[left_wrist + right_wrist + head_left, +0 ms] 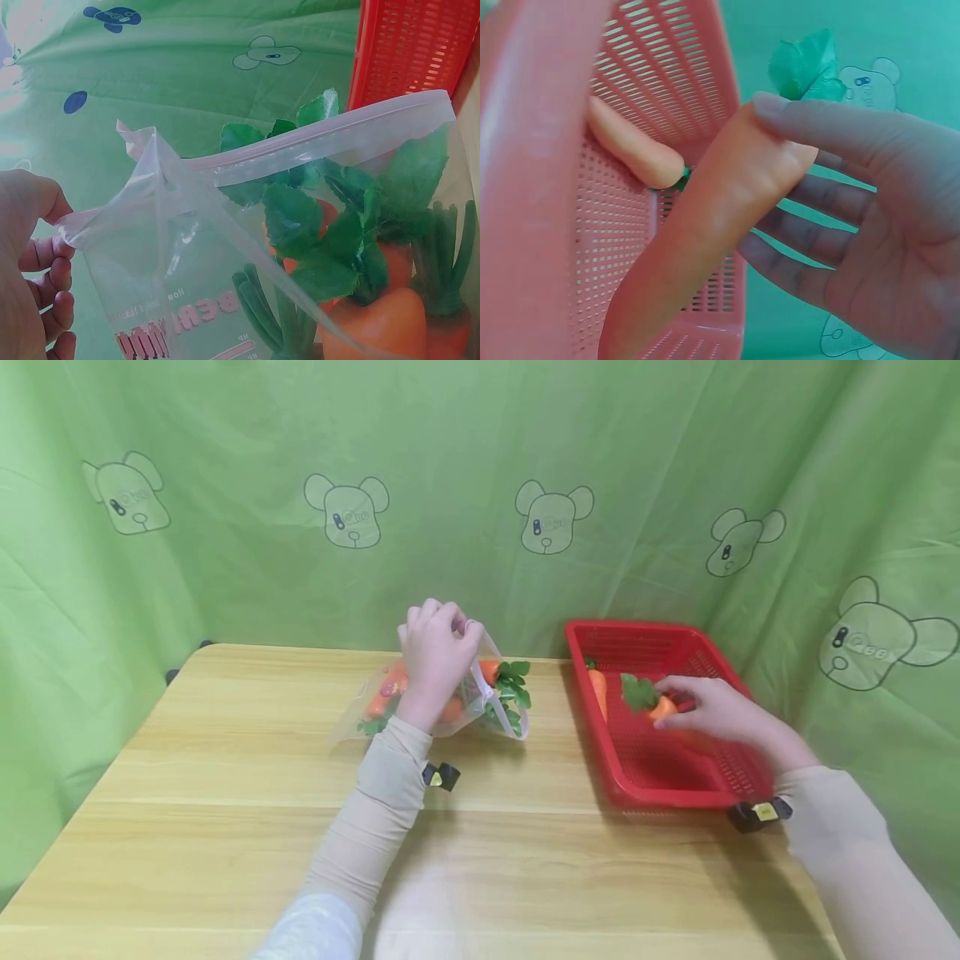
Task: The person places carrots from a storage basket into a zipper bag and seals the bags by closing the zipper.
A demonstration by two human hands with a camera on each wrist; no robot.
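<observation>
My left hand point(438, 652) pinches the edge of a clear zip bag point(180, 232) between thumb and finger, holding its mouth apart. Several orange carrots point(379, 326) with green leaves point(311, 244) fill the bag, and some leaves poke out past the white zip strip. In my right hand point(877, 202), a carrot point(705, 217) is gripped near its leafy top, thumb on one side and fingers on the other. It is over the red basket point(652, 797). Another carrot point(634, 146) lies inside the basket along its wall.
The bag rests on a light wooden table point(247, 827), left of the basket. A green curtain point(465, 443) printed with bear heads hangs behind and at both sides. Black wrist-camera mounts point(441, 776) sit on both sleeves.
</observation>
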